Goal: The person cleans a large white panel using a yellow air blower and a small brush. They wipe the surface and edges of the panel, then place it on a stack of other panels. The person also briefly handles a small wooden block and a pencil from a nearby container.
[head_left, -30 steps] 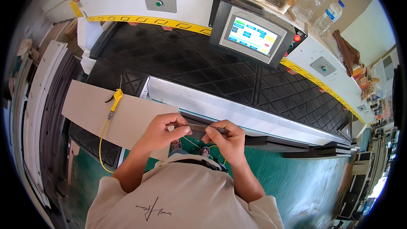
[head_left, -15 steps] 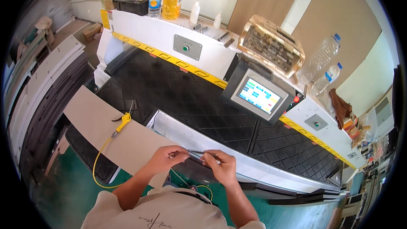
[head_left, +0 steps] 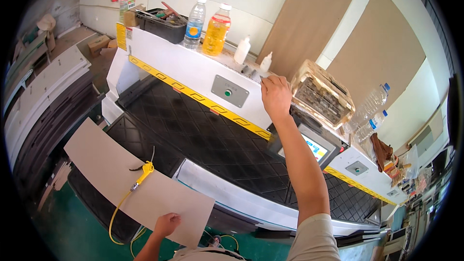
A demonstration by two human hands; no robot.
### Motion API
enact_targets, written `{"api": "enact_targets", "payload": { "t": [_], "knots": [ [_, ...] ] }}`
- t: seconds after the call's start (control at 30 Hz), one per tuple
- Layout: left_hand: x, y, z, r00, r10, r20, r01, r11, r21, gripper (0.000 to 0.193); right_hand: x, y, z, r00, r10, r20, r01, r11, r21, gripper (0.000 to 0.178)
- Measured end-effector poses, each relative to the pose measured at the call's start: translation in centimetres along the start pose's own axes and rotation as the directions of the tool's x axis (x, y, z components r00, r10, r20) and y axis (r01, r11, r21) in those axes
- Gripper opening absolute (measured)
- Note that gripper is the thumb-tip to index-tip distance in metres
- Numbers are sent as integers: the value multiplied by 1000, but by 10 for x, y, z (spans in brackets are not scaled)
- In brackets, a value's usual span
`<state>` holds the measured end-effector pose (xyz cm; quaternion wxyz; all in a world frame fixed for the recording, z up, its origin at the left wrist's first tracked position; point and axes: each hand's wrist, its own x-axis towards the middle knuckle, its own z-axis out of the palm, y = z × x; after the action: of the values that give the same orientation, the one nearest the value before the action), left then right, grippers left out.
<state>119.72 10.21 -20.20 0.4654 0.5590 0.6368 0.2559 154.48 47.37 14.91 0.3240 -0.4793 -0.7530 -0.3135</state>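
1. The hands parted, ending the two-handed hold — the right hand (head_left: pixel 277 93) reached the beam (head_left: pixel 179 65) just beyond the screen (head_left: pixel 316 148), fingers bent, grasp hidden.
2. The left hand (head_left: pixel 167 224) hung over the board (head_left: pixel 113 164), nearer the person than the screen, fingers curled, grasp uncertain.
3. The thin piece was out of sight — perhaps under the right fingers.

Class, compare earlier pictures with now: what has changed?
The right hand has reached forward to the machine's ledge; the left hand has drawn back leftward. The strip both held is out of sight; whether released is unclear. The yellow air gun still lies on the beige board.
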Motion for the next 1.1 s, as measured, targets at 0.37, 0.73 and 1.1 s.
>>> {"api": "enact_targets", "payload": {
  "t": [0.37, 0.73, 1.1],
  "knots": [
    [42, -26, -34, 943, -217, 252, 307, 859, -411, 27, -1, 14, 40, 938, 204, 279, -165, 974, -158, 23],
    [54, -7, -51, 918, -193, 346, 322, 871, -370, 28, -36, -40, -7, 997, 72, 24, -75, 983, 169, 34],
    [59, -5, -42, 908, -280, 311, 395, 818, -417, 31, -145, -67, -110, 927, 105, 361, -301, 781, 546, 13]
  ]
}}
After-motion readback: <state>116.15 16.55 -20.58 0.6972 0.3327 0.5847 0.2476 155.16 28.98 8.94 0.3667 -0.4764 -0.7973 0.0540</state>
